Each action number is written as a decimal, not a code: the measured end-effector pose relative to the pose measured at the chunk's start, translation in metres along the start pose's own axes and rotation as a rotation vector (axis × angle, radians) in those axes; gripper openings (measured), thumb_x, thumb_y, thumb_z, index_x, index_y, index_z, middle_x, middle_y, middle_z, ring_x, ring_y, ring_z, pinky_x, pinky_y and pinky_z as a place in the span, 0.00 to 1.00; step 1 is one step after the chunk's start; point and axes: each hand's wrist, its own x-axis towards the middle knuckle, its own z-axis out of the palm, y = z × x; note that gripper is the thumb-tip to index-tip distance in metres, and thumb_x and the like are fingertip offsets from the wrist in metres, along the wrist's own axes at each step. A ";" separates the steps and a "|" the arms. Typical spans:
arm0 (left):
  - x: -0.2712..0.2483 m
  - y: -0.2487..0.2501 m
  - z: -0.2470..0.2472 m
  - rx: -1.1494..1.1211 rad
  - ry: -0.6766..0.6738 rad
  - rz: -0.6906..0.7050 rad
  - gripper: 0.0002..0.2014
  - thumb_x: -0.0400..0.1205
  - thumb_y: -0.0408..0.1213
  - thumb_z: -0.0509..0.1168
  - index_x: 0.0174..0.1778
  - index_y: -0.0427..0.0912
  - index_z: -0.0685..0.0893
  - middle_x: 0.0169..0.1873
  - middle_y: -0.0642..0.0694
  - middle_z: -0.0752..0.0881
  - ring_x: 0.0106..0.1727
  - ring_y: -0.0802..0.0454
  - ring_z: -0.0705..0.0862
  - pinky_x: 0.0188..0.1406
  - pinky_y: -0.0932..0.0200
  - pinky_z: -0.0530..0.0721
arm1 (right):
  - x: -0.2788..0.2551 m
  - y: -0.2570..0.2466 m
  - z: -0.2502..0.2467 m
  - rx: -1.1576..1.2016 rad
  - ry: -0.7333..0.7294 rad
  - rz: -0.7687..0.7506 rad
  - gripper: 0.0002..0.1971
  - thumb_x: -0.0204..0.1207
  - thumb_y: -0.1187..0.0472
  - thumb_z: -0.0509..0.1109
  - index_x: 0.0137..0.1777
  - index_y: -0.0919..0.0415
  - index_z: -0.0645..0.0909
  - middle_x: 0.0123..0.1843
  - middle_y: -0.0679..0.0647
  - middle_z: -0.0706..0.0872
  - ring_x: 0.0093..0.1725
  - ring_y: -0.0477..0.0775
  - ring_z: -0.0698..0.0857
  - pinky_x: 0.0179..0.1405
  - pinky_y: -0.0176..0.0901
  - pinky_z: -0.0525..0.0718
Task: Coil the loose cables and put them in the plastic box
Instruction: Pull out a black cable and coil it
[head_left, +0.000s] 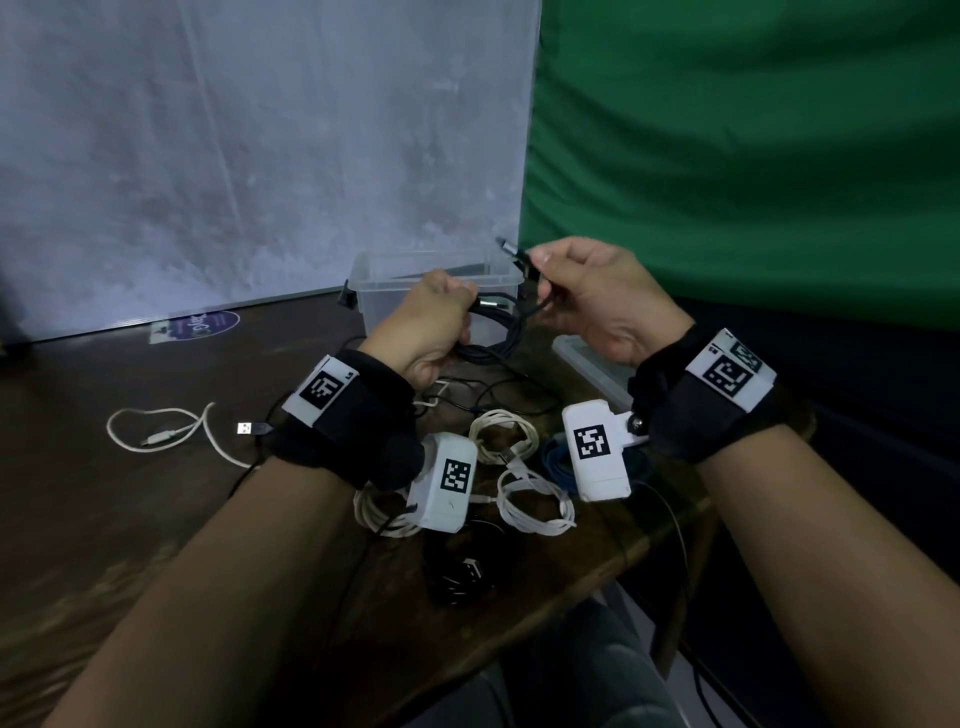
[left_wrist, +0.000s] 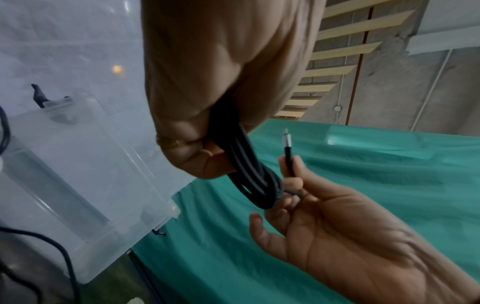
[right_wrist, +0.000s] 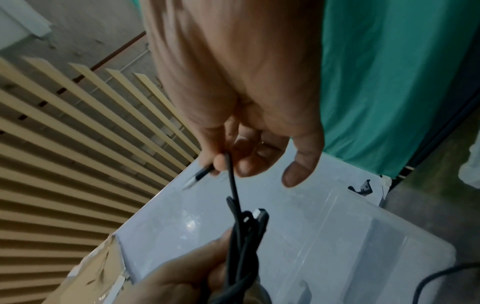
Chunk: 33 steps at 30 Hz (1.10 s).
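While the black cable (head_left: 488, 332) is being held up just in front of the box (head_left: 374, 291), its loops are being gripped in the left hand (head_left: 434, 325), fingers curled right round the bundle. The free end is being pinched between thumb and forefinger of the right hand (head_left: 587, 296), with the plug (head_left: 511, 249) sticking up above the box rim; the other fingers are being kept loosely spread. A short run of cable is being stretched from that pinch down to the bundle, and in the right wrist view a second plug (right_wrist: 257, 215) is being shown at the top of the loops.

The step in hand looks to be the finishing wrap. It is best done by the tail being wound snugly round the waist of the loops and the plug being tucked through, while the bundle is being squeezed firmly so no loop slips out. Too much pull and the coil is likely being twisted out of shape.

Nothing can be seen lying inside the box, and its lid (head_left: 592, 364) is lying just right of it. Nearer the person than the box, white coils (head_left: 535, 506) and a blue coil (head_left: 558, 462) are waiting on the table (head_left: 130, 519), and a loose white cable (head_left: 161, 431) is lying well left of the box, not yet coiled.
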 end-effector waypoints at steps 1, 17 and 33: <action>-0.001 0.000 0.000 -0.006 -0.011 -0.020 0.14 0.88 0.35 0.52 0.35 0.45 0.67 0.24 0.46 0.67 0.18 0.58 0.66 0.16 0.68 0.64 | 0.000 0.000 0.000 -0.056 -0.023 -0.020 0.07 0.79 0.64 0.69 0.39 0.58 0.83 0.26 0.49 0.81 0.30 0.48 0.78 0.37 0.44 0.79; -0.004 -0.001 -0.003 -0.044 -0.080 -0.104 0.16 0.86 0.28 0.48 0.32 0.44 0.68 0.26 0.46 0.68 0.24 0.56 0.65 0.12 0.74 0.63 | -0.003 -0.007 -0.003 0.043 -0.116 -0.038 0.07 0.76 0.76 0.68 0.49 0.67 0.79 0.32 0.55 0.84 0.27 0.44 0.83 0.28 0.33 0.83; 0.000 -0.003 -0.009 -0.169 -0.110 -0.102 0.08 0.84 0.31 0.62 0.40 0.34 0.81 0.32 0.40 0.81 0.21 0.58 0.79 0.26 0.65 0.84 | 0.000 0.003 -0.003 -0.464 -0.024 -0.107 0.04 0.67 0.70 0.78 0.37 0.72 0.86 0.31 0.59 0.87 0.29 0.47 0.83 0.33 0.39 0.83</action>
